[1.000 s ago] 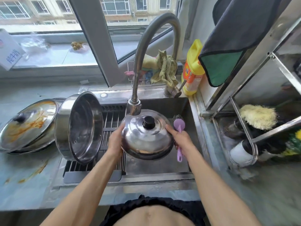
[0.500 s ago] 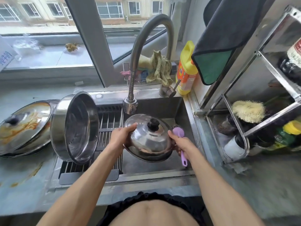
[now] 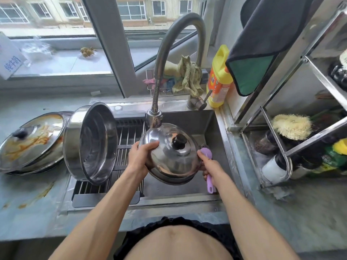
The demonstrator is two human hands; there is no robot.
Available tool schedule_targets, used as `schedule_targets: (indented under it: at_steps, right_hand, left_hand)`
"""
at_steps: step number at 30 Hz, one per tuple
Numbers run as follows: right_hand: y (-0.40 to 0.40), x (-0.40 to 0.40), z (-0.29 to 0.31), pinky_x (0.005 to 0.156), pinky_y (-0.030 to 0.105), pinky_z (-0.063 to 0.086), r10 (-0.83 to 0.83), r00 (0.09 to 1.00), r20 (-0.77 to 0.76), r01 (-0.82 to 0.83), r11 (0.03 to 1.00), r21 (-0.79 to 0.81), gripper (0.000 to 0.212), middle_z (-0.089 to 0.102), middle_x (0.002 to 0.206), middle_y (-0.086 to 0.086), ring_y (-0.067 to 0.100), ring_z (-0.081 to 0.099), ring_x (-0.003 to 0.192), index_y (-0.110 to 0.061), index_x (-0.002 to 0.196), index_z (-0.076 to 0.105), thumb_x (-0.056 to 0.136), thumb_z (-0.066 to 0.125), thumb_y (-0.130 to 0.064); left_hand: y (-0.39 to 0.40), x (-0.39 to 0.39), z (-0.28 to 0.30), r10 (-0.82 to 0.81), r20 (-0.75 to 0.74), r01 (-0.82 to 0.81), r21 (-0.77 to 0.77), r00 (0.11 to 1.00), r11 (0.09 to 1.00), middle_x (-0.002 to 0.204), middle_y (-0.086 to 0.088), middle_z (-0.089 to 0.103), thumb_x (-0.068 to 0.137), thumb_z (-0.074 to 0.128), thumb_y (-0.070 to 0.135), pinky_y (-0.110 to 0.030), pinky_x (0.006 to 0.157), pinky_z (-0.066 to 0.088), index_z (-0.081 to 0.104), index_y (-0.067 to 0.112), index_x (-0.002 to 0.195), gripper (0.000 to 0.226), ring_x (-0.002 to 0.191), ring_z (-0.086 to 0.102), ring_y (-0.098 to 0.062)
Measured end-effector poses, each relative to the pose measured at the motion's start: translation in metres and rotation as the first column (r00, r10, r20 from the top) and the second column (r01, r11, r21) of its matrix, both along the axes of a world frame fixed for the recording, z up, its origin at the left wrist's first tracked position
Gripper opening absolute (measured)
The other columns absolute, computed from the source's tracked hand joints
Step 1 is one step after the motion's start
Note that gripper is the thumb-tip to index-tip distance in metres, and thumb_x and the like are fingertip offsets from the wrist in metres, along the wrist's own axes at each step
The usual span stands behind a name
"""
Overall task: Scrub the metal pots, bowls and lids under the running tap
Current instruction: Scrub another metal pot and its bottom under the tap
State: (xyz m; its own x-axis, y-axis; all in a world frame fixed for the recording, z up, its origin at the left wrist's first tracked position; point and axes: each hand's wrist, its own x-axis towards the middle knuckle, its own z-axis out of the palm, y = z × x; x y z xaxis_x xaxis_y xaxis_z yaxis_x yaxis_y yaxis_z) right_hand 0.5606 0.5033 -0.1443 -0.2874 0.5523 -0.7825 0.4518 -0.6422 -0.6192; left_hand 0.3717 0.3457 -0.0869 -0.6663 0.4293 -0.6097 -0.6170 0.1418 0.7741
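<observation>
One head-worn wide-angle camera is looking forward and steeply down, sitting close above the sink, with the window filling the frame's top.

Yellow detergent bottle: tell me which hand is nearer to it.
Right. The right hand, gripping the purple brush, sits below the yellow detergent bottle; the left hand holds the lid's far edge.

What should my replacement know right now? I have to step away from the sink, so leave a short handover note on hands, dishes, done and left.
Left hand grips the rim of the steel lid, held tilted over the sink just under the tap head.
Right hand holds the purple brush at the lid's right edge.
Big pot stands on its side on the sink rack, inside looks clean.
Still to scrub: the sauce-stained lid on the left counter and the dish under it.
</observation>
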Motion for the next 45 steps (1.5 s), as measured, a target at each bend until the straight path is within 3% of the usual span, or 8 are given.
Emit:
schedule_targets:
  at_steps: [5, 11, 15, 19, 25, 32, 40, 45]
  right_hand:
    - [0.01, 0.005, 0.011, 0.028, 0.015, 0.022, -0.255, 0.912, -0.32, 0.165, 0.945, -0.283, 0.04, 0.036, 0.048, -0.007, 0.003, 0.029, 0.03, -0.019, 0.065, 0.045, 0.094, 0.062, -0.041]
    - [0.021, 0.006, 0.04, 0.027, 0.014, 0.027, -0.363, 0.798, -0.482, 0.213, 0.917, -0.337, 0.021, 0.036, 0.044, -0.007, 0.003, 0.031, 0.029, -0.013, 0.083, 0.052, 0.103, 0.047, -0.016]
    - [0.025, -0.011, 0.06, 0.03, 0.018, 0.026, -0.166, 0.924, -0.345, 0.2, 0.978, 0.065, 0.017, 0.045, 0.057, 0.001, 0.003, 0.031, 0.031, -0.01, 0.082, 0.055, 0.099, 0.054, -0.006]
    - [0.014, -0.02, 0.064, 0.049, 0.029, 0.041, 0.202, 0.979, 0.02, -0.183, 0.833, 0.522, 0.018, 0.059, 0.068, 0.005, 0.019, 0.051, 0.051, -0.013, 0.074, 0.061, 0.092, 0.065, -0.014]
    - [-0.028, -0.01, 0.073, 0.069, 0.035, 0.043, 0.504, 0.805, 0.313, -0.568, 0.503, 0.652, 0.016, 0.065, 0.083, 0.011, 0.03, 0.059, 0.08, -0.003, 0.082, 0.059, 0.09, 0.062, -0.016]
    - [-0.076, -0.017, 0.108, 0.064, 0.029, 0.028, 0.614, 0.733, 0.291, -0.576, 0.334, 0.746, 0.038, 0.057, 0.08, 0.0, 0.027, 0.053, 0.078, -0.026, 0.068, 0.036, 0.092, 0.061, -0.014]
    - [-0.123, -0.077, 0.18, 0.06, 0.032, 0.031, 0.618, 0.756, 0.214, -0.487, 0.314, 0.815, 0.024, 0.058, 0.077, 0.003, 0.023, 0.053, 0.072, -0.015, 0.073, 0.048, 0.093, 0.061, -0.019]
    - [-0.134, -0.133, 0.209, 0.055, 0.018, 0.042, 0.532, 0.847, 0.0, -0.353, 0.562, 0.748, 0.013, 0.061, 0.079, 0.001, 0.011, 0.054, 0.066, -0.009, 0.088, 0.061, 0.094, 0.061, -0.02]
  left_hand:
    - [-0.013, -0.007, -0.008, -0.105, 0.18, 0.085, 0.119, 0.978, 0.989, 0.124, -0.023, 0.07, 0.082, 0.077, 0.021, -0.051, 0.108, 0.05, 0.069, -0.003, 0.124, 0.049, 0.114, 0.068, -0.037]
    - [-0.014, -0.004, -0.015, -0.322, -0.054, 0.305, -0.206, 0.945, 0.93, 0.096, -0.008, 0.07, 0.103, 0.058, 0.037, -0.032, 0.078, 0.053, 0.068, 0.005, 0.111, 0.034, 0.09, 0.065, -0.02]
    - [-0.012, -0.004, -0.027, -0.402, -0.162, 0.312, -0.399, 0.901, 0.862, 0.095, -0.004, 0.064, 0.1, 0.064, 0.027, -0.027, 0.072, 0.05, 0.066, 0.005, 0.121, 0.031, 0.077, 0.056, -0.014]
    - [-0.013, 0.005, -0.022, -0.408, -0.208, 0.305, -0.397, 0.889, 0.866, 0.094, -0.009, 0.067, 0.102, 0.06, 0.018, -0.023, 0.059, 0.044, 0.067, 0.004, 0.121, 0.025, 0.066, 0.056, -0.015]
    - [-0.043, 0.007, 0.015, -0.538, -0.419, 0.328, -0.475, 0.732, 0.816, 0.101, -0.009, 0.075, 0.099, 0.062, 0.017, -0.021, 0.064, 0.049, 0.07, 0.019, 0.109, 0.013, 0.079, 0.072, -0.017]
    - [-0.073, 0.0, 0.075, -0.67, -0.633, 0.261, -0.622, 0.388, 0.739, 0.105, -0.001, 0.074, 0.1, 0.061, 0.016, -0.024, 0.082, 0.057, 0.073, 0.016, 0.117, 0.021, 0.093, 0.068, -0.012]
    - [-0.11, -0.05, 0.131, -0.653, -0.756, -0.022, -0.654, 0.051, 0.756, 0.128, -0.016, 0.067, 0.094, 0.063, 0.003, -0.05, 0.107, 0.045, 0.071, 0.004, 0.121, 0.029, 0.123, 0.057, -0.035]
    - [-0.138, -0.094, 0.142, -0.604, -0.784, -0.031, -0.613, 0.146, 0.789, 0.144, -0.019, 0.056, 0.101, 0.056, 0.012, -0.045, 0.115, 0.035, 0.061, 0.006, 0.138, 0.038, 0.138, 0.046, -0.034]
